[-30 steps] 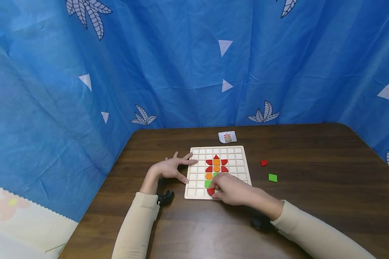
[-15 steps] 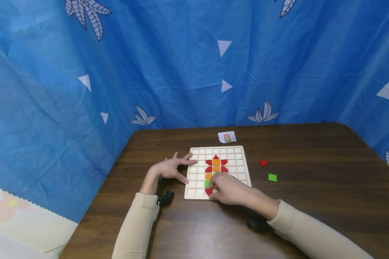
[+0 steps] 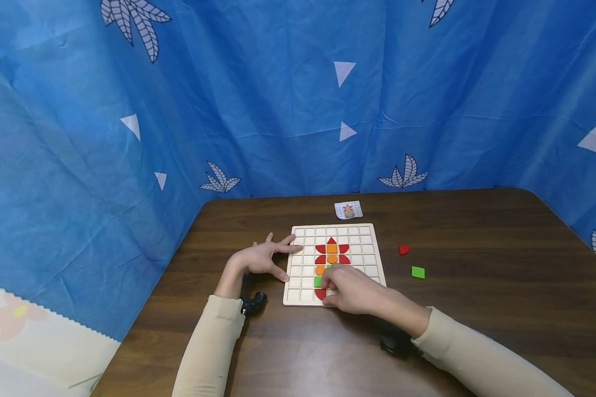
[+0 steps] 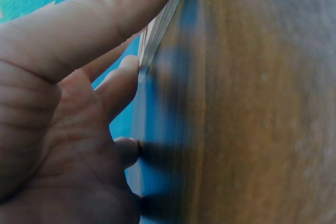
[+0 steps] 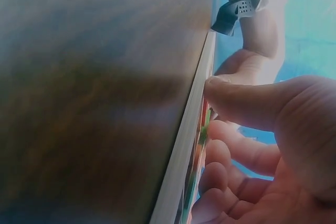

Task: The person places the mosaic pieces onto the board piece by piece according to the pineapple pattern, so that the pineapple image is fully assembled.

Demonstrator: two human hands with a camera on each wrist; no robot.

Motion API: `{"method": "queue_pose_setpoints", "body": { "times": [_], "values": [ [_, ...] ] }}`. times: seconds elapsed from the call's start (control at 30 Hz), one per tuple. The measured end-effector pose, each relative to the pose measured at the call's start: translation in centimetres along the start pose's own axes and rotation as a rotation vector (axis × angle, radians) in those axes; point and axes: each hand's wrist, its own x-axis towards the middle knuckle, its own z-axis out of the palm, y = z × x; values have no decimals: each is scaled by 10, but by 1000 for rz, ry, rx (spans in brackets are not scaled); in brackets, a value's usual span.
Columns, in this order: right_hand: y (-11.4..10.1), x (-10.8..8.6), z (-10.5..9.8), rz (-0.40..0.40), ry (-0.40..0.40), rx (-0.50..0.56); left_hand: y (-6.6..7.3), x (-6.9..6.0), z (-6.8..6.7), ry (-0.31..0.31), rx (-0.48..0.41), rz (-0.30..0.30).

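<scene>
The pale wooden grid board (image 3: 300,296) lies on the table, bearing a figure of red, orange and green tiles. My left hand (image 3: 260,258) rests at the board's left edge with fingers spread; in the left wrist view its thumb (image 4: 105,17) lies along the edge. At the front row, my right hand (image 3: 354,289) has thumb and forefinger at a red quarter-round tile (image 3: 319,294), pinching it at its right side. A green square tile (image 3: 318,281) sits just above. In the right wrist view the right fingers (image 5: 215,153) are curled low over the board, hiding some tiles.
Right of the board lie a loose red tile (image 3: 404,250) and a loose green tile (image 3: 418,272). A small picture card (image 3: 349,209) with a similar figure lies behind the board. A blue curtain (image 3: 298,110) hangs at the table's back edge.
The red quarter-round tile has shifted slightly left within the front row, and my right hand has moved a little left with it. My left hand stays in place.
</scene>
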Motion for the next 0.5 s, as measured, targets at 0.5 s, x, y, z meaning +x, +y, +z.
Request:
{"method": "queue_pose_setpoints", "body": {
  "times": [0.5],
  "values": [
    [23, -21, -17, 95, 6, 16, 0, 0, 1, -2, -3, -9]
  ]
}}
